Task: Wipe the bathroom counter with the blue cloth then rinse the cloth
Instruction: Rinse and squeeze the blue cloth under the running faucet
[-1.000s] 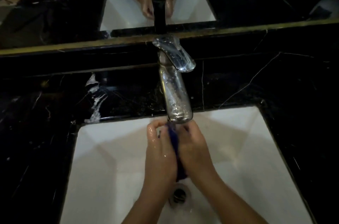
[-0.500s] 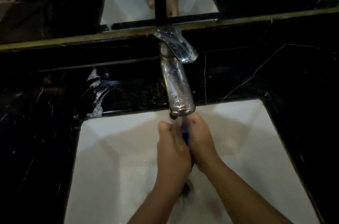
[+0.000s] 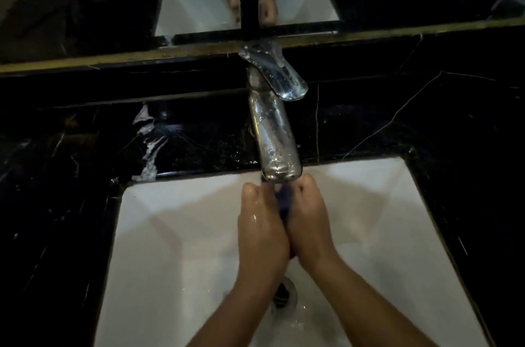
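Note:
The blue cloth (image 3: 282,200) is bunched between my two hands, with only a thin dark-blue strip showing. My left hand (image 3: 261,230) and my right hand (image 3: 308,221) press together around it, both wet, fingers curled over the cloth. They sit directly under the spout of the chrome faucet (image 3: 274,133), above the white square sink (image 3: 176,233). The black marble counter (image 3: 71,176) surrounds the sink. Most of the cloth is hidden inside my hands.
The sink drain (image 3: 282,292) lies below my wrists with water around it. A white foamy smear (image 3: 149,144) marks the counter left of the faucet. A mirror (image 3: 99,5) behind the counter reflects the sink and my hands.
My hands have closed tighter around the cloth, so less blue shows than a second ago. They stay under the spout; the view has shifted down slightly.

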{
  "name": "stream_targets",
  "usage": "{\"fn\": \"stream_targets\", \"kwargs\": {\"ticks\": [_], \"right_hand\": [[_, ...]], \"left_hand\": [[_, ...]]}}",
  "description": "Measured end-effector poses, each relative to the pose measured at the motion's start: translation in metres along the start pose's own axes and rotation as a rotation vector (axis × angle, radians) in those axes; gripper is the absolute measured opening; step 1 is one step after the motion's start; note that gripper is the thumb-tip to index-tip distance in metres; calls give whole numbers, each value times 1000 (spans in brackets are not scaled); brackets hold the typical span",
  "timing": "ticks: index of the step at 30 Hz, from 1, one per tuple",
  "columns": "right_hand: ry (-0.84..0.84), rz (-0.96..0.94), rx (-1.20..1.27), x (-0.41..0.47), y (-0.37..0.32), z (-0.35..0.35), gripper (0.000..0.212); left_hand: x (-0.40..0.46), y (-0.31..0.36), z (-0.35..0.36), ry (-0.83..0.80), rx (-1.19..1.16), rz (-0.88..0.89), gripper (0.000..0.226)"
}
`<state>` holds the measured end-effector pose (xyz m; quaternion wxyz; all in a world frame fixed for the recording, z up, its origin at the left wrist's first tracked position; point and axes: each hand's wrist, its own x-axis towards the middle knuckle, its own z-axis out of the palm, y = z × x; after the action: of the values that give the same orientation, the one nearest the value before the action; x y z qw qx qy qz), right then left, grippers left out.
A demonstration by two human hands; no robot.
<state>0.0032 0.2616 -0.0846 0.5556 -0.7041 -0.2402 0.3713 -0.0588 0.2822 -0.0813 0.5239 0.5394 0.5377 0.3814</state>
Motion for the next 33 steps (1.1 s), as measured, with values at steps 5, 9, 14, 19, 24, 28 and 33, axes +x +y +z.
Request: {"fn": "stream_targets", "kwargs": {"ticks": [5, 9, 14, 19, 24, 28, 33], "right_hand": [[-70, 24, -12, -2, 6, 8, 32], [-26, 11, -57, 9, -4, -7, 28], [-2, -87, -111, 16, -26, -26, 21], [-90, 127, 68, 8, -33, -33, 38], [-154, 152, 201, 3, -37, -46, 46], [-258, 21, 8, -11, -40, -48, 76], [-535, -86, -232, -34, -46, -37, 91]], "left_hand": [[2, 4, -4, 85, -163, -94, 37], [4, 12, -14, 65, -130, -90, 29], [18, 17, -34, 135, -73, -40, 12], [24, 14, -45, 238, -10, -54, 16], [20, 12, -59, 237, 249, 27, 26], [-3, 37, -49, 38, -12, -86, 27], [-10, 42, -41, -128, -325, -344, 77]]}}
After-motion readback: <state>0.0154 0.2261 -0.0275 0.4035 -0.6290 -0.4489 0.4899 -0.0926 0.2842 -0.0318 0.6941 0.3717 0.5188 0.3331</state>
